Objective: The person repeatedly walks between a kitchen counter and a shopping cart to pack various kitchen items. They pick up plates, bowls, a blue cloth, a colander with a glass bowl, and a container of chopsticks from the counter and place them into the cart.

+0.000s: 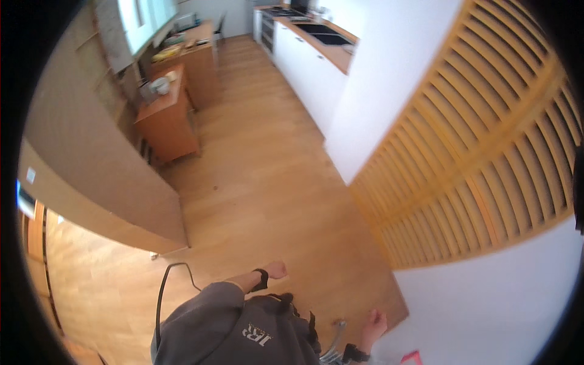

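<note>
My left hand (pixel 277 269) is held out in front of my body, above the wood-look floor (pixel 249 201), with a black band (pixel 260 280) round its wrist. Its fingers look curled in, and nothing shows in them. Lower and to the right is my right hand (pixel 375 323), fingers loosely closed, with a black band (pixel 356 353) at that wrist too. No held thing is visible there. A curved silver-grey thing (pixel 338 337) shows just left of the right hand; I cannot make out what it is. A black cable (pixel 160 298) loops beside my left shoulder.
A slatted wooden screen (pixel 462 158) lines the white wall on the right. A wooden partition (pixel 103 140) ends at the left. Farther off stand a wooden cabinet (pixel 167 121) and a white kitchen counter (pixel 307 67) with a dark sink (pixel 331 38). Something red (pixel 412 357) lies lower right.
</note>
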A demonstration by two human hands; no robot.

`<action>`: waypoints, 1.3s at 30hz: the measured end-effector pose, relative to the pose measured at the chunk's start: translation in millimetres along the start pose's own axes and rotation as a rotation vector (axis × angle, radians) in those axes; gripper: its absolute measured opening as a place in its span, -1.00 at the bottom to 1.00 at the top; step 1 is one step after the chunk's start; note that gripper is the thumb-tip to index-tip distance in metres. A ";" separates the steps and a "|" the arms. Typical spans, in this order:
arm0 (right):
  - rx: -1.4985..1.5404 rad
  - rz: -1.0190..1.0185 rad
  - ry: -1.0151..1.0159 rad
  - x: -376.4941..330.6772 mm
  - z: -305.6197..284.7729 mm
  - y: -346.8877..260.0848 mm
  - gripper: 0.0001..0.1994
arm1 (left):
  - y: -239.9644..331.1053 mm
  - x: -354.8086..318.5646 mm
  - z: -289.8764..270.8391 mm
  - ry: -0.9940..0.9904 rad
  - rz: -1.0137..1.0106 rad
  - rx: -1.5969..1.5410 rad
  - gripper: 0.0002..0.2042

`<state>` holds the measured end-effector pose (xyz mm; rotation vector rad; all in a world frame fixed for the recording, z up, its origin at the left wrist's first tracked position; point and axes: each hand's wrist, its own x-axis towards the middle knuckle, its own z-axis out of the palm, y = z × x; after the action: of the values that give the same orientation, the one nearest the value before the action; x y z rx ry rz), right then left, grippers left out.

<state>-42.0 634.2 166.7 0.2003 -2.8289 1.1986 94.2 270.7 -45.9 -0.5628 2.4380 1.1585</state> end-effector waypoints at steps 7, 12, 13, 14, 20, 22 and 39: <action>0.012 -0.301 -0.448 126.8 137.4 -83.9 -0.80 | -49.7 -56.5 -49.8 0.204 -0.527 -0.593 -0.69; 0.076 -0.267 -0.785 154.1 232.1 -184.6 -0.79 | -93.7 -78.4 -85.6 0.391 -0.640 -0.821 -0.68; 0.100 -0.291 -0.830 161.9 251.8 -202.8 -0.79 | -101.3 -76.0 -97.4 0.381 -0.647 -0.830 -0.67; 0.102 -0.317 -0.822 155.0 276.7 -217.4 -0.79 | -119.0 -80.0 -106.5 0.399 -0.689 -0.803 -0.66; 0.147 -0.250 -0.906 220.5 427.8 -276.8 -0.78 | -169.1 -59.0 -177.8 0.128 -0.867 -0.605 -0.66; 0.233 -0.301 -0.912 245.2 477.3 -294.0 -0.77 | -196.8 -50.0 -203.8 0.221 -0.907 -0.664 -0.65; -0.166 -0.574 -1.044 456.0 726.8 -537.3 -0.73 | -337.8 171.4 -439.8 0.189 -0.983 -0.980 -0.69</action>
<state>-421.1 -301.6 92.5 1.9538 -3.1300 0.8317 46.6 -306.2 -89.0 -1.9005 1.1488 1.7154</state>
